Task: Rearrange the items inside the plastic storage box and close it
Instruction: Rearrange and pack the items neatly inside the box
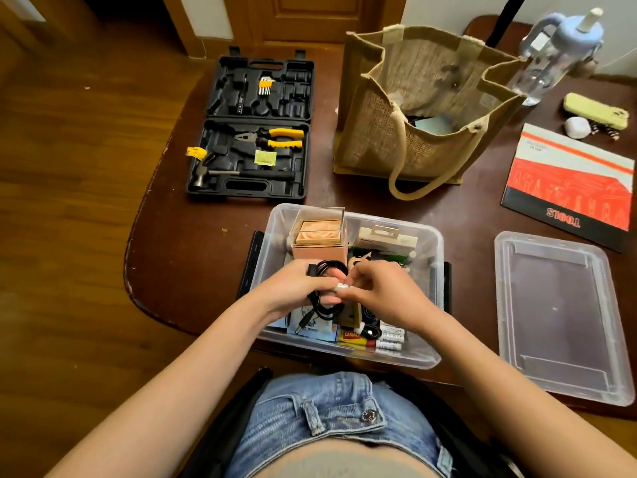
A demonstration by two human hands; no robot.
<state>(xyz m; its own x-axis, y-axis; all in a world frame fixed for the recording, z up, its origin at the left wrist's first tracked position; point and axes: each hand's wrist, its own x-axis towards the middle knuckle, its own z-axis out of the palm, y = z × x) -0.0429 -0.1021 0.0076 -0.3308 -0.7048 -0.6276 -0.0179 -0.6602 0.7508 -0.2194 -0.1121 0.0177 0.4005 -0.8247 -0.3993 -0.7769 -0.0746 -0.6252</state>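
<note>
a coiled black cable (325, 288) is gripped in the left hand (296, 288) above the open plastic storage box (435, 243), which sits at the table's near edge. a small white piece at the cable is pinched by the right hand (382, 293). the clear lid (558, 315) is laid flat just right of the box. farther back, an open tool case (251, 129) and a jute bag (424, 108) are seen.

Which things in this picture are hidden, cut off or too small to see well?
Head view:
- Box floor: hidden by hands and contents.
- Cable: partly hidden by the left hand.
- Small white piece at the right hand: too small to identify.
- Bag contents: hidden by its walls.
- Bottle: blurred.
</note>
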